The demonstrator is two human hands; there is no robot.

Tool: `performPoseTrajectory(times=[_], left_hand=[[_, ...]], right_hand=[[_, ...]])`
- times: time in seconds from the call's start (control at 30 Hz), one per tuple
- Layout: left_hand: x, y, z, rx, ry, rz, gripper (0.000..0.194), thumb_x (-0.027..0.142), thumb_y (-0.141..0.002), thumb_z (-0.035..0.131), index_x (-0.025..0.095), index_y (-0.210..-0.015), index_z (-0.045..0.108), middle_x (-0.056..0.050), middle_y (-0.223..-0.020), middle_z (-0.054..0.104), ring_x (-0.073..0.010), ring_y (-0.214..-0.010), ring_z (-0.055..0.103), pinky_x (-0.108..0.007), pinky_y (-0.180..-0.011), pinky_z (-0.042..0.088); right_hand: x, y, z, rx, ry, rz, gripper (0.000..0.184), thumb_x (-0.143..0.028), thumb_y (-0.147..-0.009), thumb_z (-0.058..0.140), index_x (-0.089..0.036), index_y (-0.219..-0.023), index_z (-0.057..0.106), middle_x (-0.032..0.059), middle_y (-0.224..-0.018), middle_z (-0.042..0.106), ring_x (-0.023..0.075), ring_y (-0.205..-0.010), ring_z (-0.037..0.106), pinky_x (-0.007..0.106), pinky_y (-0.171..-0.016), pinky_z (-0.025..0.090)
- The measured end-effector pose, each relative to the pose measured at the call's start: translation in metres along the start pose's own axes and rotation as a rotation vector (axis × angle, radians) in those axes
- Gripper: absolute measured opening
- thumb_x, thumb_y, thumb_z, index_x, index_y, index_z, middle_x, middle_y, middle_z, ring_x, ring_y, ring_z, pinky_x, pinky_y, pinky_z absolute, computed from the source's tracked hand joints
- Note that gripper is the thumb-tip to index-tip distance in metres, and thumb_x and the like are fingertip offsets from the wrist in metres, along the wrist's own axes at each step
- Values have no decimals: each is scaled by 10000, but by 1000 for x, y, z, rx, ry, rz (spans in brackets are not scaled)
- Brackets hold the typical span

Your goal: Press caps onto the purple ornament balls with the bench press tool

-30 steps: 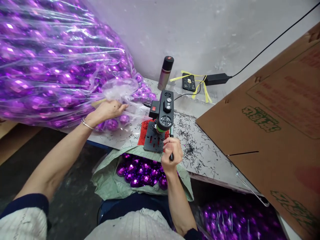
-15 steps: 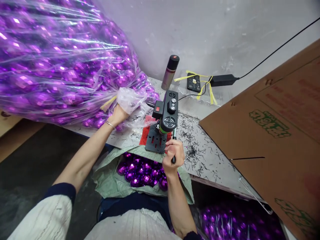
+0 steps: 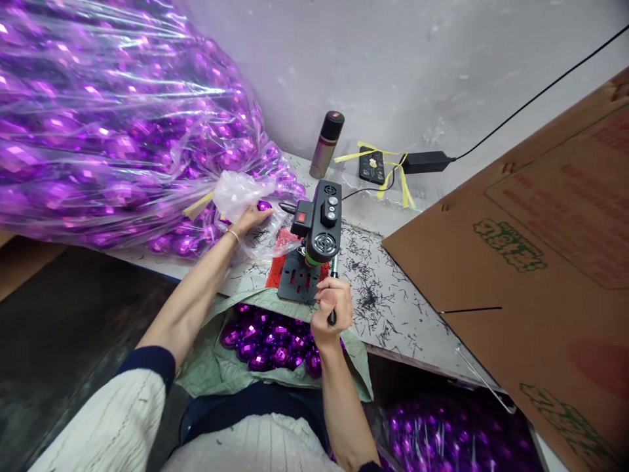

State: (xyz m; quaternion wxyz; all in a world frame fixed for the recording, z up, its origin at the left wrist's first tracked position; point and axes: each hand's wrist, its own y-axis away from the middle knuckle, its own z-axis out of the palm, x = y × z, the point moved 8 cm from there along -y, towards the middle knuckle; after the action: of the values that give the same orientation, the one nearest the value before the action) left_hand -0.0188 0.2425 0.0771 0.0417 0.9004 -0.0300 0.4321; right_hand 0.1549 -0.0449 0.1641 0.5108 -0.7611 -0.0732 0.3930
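Observation:
My left hand is at the mouth of a huge clear plastic bag full of purple faceted balls, its fingers closed on one purple ball just outside the opening. My right hand is shut on the black lever handle of a small black bench press machine, which stands on a black base plate over a red mat on the table. In my lap a green sack holds several more purple balls.
A tilted cardboard sheet covers the table's right side. At the back wall stand a spray can, a phone with yellow ribbon and a power adapter. Black shavings litter the table. More purple balls lie bagged at lower right.
My left hand went into the bag's mouth and has come out toward the machine with a purple ball. My right hand has stayed on the lever.

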Motion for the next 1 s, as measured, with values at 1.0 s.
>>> performPoseTrajectory(times=[1.0], left_hand=[[-11,167,92,-274,731,-129,660,476,-759,821,194,-1322,625,-11,-752,704,-157,-582,632,-246,-496,443]], right_hand=[[-16,-49,-7,-61,24,-2,262,-111,-978,484,-212,-740,526,-23,-641,558,118,-621,601,272,-602,458]])
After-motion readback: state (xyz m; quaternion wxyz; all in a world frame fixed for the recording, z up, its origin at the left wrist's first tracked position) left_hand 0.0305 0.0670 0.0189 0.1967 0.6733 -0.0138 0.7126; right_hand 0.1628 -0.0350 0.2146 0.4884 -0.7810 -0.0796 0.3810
